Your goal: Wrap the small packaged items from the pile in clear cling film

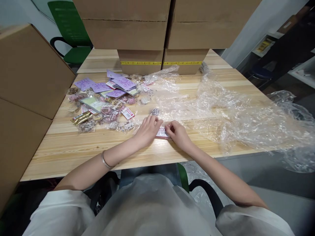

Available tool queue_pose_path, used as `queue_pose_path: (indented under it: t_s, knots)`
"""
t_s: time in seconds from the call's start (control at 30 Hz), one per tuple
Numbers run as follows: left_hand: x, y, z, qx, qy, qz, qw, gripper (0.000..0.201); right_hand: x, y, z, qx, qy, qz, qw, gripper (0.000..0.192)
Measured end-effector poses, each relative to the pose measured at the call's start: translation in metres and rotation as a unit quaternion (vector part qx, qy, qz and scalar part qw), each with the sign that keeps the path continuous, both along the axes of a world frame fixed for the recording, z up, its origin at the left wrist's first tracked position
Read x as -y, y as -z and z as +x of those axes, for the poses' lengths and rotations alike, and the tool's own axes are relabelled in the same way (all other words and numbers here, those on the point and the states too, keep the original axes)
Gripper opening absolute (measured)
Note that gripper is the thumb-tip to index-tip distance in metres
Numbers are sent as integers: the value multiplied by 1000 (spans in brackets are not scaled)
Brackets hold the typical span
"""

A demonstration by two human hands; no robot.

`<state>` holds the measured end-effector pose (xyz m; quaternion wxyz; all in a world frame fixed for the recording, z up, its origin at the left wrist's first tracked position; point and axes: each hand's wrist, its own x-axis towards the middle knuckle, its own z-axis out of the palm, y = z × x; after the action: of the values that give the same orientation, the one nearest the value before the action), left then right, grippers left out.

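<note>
Packet (pixel 162 132), small and white with a red-edged label, lies flat on the wooden table (pixel 73 147) right in front of you, pinched between both your hands. Your left hand (pixel 147 129) presses its fingers down on the packet's left end, and your right hand (pixel 178 134) grips the right end with curled fingertips, so both hands are closed on the same item. A thin bracelet (pixel 106 161) sits on your left wrist. Just beyond your left hand, a loose pile of small sealed packets (pixel 105 114) spreads across the table, with purple cards (pixel 118 83) at its far edge. To your right, crumpled clear plastic film (pixel 233 111) covers much of the tabletop and hangs over its edge. Farthest off, stacked cardboard boxes (pixel 147 32) stand at the back of the table.
</note>
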<state>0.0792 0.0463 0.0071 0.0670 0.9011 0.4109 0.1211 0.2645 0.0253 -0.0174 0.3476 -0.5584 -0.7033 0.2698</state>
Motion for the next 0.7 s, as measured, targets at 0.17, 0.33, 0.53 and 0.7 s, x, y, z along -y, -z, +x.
queue_pose_path:
  t_s: [0.17, 0.33, 0.53, 0.7]
  knots:
    - [7, 2, -2, -5, 69, 21, 997, 31, 5, 3, -2, 66, 35, 81, 994, 12]
    - [3, 5, -18, 41, 115, -50, 991, 39, 21, 1, -2, 208, 8, 222, 953, 34]
    - [12, 1, -28, 15, 122, -65, 990, 40, 35, 5, -2, 237, -143, 177, 944, 49]
    - [17, -8, -31, 22, 114, -110, 987, 40, 30, -4, 5, 201, -173, 103, 959, 47]
